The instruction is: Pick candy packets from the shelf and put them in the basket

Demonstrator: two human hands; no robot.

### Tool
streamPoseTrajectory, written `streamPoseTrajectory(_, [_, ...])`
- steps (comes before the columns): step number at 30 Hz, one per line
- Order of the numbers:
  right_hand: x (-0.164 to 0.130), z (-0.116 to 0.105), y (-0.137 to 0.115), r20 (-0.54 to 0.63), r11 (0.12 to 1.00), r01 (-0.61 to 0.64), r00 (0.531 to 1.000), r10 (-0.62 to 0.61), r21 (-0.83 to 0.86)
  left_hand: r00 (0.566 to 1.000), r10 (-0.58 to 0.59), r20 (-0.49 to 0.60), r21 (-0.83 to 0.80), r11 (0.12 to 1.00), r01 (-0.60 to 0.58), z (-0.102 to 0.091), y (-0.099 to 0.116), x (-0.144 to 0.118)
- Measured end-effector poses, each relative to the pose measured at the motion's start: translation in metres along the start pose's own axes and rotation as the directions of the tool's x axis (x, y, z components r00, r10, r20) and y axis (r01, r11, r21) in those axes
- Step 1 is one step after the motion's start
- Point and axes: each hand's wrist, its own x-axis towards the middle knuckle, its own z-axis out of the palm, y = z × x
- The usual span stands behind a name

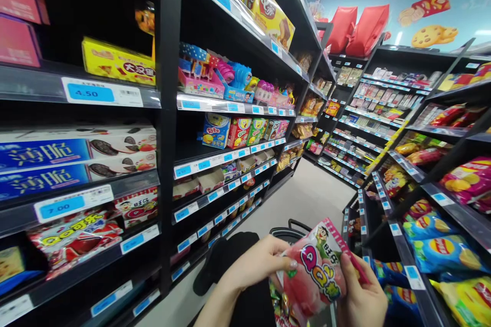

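Both my hands grip 1 pink candy bag [320,268], held low in front of me. My left hand [257,263] pinches its left edge, fingers closed on the wrapper. My right hand [362,296] clamps the right edge, thumb on the front. Just beyond the bag sits a black basket handle [293,230]. Left of my hands run black shelves [169,163] with biscuit boxes [76,156] and blue price tags [72,203]. Right of my hands, chip bags [441,253] fill another rack. Ahead, well apart, the floor [307,196].
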Motion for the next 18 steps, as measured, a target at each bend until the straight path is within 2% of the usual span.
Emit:
streamPoseTrajectory(3, [-0.006,0.008,-0.006,-0.112,0.999,0.049,0.993,-0.047,0.011,0.978,0.112,-0.178,0.078,0.992,-0.100,-0.004,-0.001,0.004])
streamPoseTrajectory(7, [-0.005,0.011,-0.007,-0.063,0.996,0.017,0.998,-0.012,0.089,0.931,0.226,-0.287,-0.061,0.966,-0.253,-0.001,-0.003,0.009])
streamPoseTrajectory(10, [-0.002,0.008,-0.004,0.045,0.993,-0.042,0.998,0.038,0.107,0.899,0.239,-0.367,-0.146,0.940,-0.310,0.002,-0.007,0.013])
streamPoseTrajectory(12, [-0.004,0.008,-0.003,0.149,1.000,-0.014,0.989,0.010,0.028,0.846,0.244,-0.474,-0.139,0.928,-0.346,0.002,-0.009,0.015])
streamPoseTrajectory(15, [-0.014,0.011,-0.005,0.329,0.975,0.124,0.943,-0.057,-0.185,0.752,0.311,-0.581,0.024,0.930,-0.366,0.000,-0.010,0.014])
streamPoseTrajectory(18, [-0.025,0.016,-0.006,0.435,0.893,0.285,0.893,-0.115,-0.348,0.684,0.369,-0.629,0.214,0.928,-0.304,-0.001,-0.009,0.009])
